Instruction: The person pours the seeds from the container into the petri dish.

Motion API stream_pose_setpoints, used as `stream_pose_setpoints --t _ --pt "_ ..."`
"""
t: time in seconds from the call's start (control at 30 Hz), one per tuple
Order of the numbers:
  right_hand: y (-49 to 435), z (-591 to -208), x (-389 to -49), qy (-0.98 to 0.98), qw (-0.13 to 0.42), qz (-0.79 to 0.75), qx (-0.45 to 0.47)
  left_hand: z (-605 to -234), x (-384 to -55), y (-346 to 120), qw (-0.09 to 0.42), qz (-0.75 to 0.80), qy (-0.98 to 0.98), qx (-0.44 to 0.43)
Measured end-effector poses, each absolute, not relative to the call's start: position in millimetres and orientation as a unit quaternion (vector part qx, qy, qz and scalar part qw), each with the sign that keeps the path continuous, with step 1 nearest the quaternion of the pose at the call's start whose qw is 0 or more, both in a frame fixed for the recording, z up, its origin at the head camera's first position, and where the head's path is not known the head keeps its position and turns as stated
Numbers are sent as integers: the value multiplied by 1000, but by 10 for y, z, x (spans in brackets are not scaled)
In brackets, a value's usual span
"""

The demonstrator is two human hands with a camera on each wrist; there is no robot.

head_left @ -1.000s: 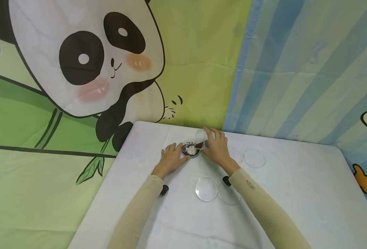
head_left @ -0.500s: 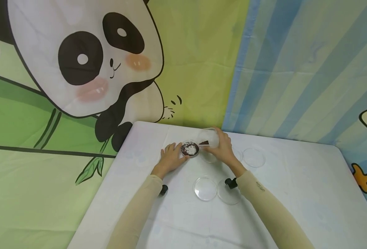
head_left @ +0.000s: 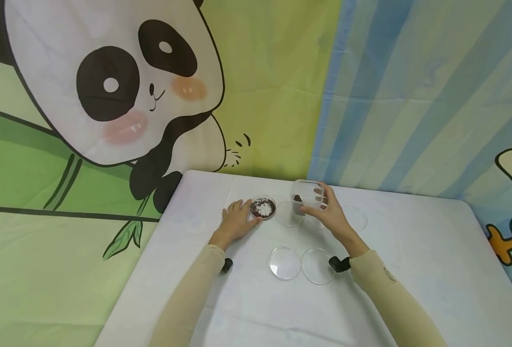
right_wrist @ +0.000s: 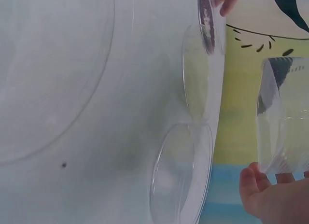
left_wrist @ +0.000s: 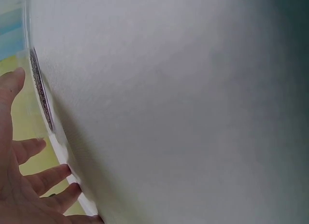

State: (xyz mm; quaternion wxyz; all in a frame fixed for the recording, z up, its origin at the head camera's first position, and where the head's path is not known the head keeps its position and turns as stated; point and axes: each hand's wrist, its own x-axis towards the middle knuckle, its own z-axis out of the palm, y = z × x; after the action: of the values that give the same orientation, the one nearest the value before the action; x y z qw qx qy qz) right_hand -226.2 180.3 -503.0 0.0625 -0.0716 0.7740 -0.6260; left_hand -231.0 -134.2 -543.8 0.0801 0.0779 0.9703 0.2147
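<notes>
In the head view we note the left hand (head_left: pixel 235 221), fingers spread, thumb and index against the rim of a filled dish (head_left: pixel 262 208) of dark and white material at its 2 o'clock on the surface (head_left: pixel 403 241), while the right hand (head_left: pixel 333 217) pinches a clear container (head_left: pixel 309 192) with dark material inside, between the dish's 2 and 3 o'clock. In the left wrist view we see the filled dish edge-on near 9 o'clock, spread fingers at 8. In the right wrist view we record the clear container at 3 o'clock, the filled dish at 1 and clear discs (right_wrist: pixel 181 171) at 5.
</notes>
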Motion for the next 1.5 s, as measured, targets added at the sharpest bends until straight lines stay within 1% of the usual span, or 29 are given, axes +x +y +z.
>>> stream_pose_setpoints --t 0.27,0.73,1.03,1.33,1.5 --pt "2090 -5048 -2142 724 62 -684 -64 -5434 -2298 -1339 80 214 971 76" --pt "2594 -5001 -1896 672 57 -732 -92 -5458 -2304 -1344 76 211 972 75" --pt "3010 -5022 -1646 681 47 -725 -94 -5485 -2331 -1350 78 209 972 79" --pt "3433 -5074 -1409 690 52 -709 -135 -5503 -2346 -1353 74 208 972 81" --pt "3633 -5140 -1307 702 57 -698 -130 -5486 -2333 -1345 73 209 972 79"
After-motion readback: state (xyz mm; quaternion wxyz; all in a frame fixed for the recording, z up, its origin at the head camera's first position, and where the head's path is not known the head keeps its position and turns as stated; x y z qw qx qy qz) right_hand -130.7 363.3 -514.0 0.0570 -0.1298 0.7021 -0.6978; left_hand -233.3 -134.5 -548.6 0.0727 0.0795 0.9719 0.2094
